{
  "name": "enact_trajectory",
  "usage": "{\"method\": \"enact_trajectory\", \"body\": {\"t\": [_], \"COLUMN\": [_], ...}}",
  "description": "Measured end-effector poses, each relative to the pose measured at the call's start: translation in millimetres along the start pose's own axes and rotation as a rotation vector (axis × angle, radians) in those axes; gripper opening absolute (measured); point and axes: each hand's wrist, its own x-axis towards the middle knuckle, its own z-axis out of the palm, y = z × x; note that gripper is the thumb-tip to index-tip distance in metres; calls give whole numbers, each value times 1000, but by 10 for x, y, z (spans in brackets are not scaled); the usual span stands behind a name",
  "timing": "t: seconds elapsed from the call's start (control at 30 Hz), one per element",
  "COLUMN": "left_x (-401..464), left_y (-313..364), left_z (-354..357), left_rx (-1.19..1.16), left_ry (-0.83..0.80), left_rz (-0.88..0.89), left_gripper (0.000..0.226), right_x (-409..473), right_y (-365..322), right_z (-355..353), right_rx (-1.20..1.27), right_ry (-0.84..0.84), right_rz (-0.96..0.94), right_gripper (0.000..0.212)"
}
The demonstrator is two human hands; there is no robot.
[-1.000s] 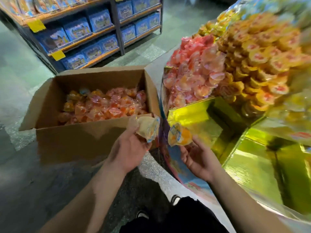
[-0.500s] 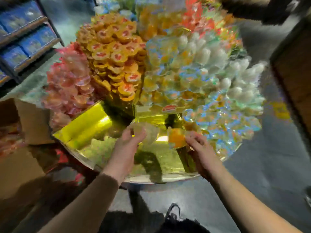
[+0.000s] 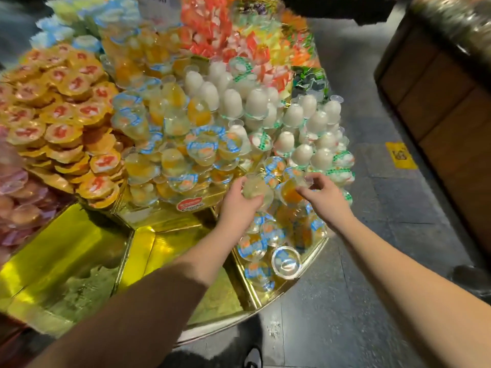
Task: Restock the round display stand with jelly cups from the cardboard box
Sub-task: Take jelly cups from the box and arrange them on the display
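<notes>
Left hand (image 3: 240, 200), grip clenched around a clear plastic jelly cup with pale filling (image 3: 255, 188); right hand (image 3: 322, 196), grip pinching a clear plastic jelly cup with orange filling (image 3: 288, 191) by its rim end. Both cups are held just above the heap of clear, blue-lidded jelly cups with orange fruit (image 3: 276, 235), which lies in one wedge compartment at the near right edge of the round, gold-foil-lined display stand (image 3: 79, 251). The two held cups lie just beside each other, near the upper end of that heap.

Progress, as judged: the delivery step is in hand, with neither cup yet released. The heap's compartment is partly filled; gold lining shows bare at its near corner. The two wedge compartments to the left of the heap show bare gold foil (image 3: 164, 251), so a good deal of restocking seems to remain. Behind the heap, toward the stand's centre, tiers of like cups, white dome-shaped cups (image 3: 255, 102) and flat orange-lidded cups with red print (image 3: 61, 112) stand piled high. The cardboard box is not in view.

Appearance of the cups: small, transparent, thin-walled, with a peel-off printed foil lid; some in the heap lie on their sides, one nearest the stand's edge (image 3: 286, 262) with its circular end facing the camera. Detail of the two held cups is blurred.
</notes>
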Motion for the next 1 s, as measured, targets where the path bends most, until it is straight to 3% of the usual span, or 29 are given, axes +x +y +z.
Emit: {"method": "enact_trajectory", "body": {"t": [0.13, 0.3, 0.47, 0.83, 1.0], "left_x": [395, 711, 839, 848, 948], "left_y": [124, 73, -36, -93, -237], "left_z": [315, 544, 658, 824, 889], "left_rx": [224, 384, 568, 503, 658], "left_ry": [24, 30, 140, 170, 215], "left_rz": [50, 80, 99, 62, 118], "left_gripper": [60, 60, 58, 39, 57], "right_x": [576, 1195, 1520, 1663, 1657], "right_y": [-58, -42, 19, 64, 39], "right_z": [45, 205, 313, 502, 502], "right_rx": [-126, -182, -254, -300, -252], "right_ry": [-18, -42, -72, -141, -153], "right_rz": [-54, -67, -73, -97, -91], "right_gripper": [45, 51, 56, 51, 57]}}
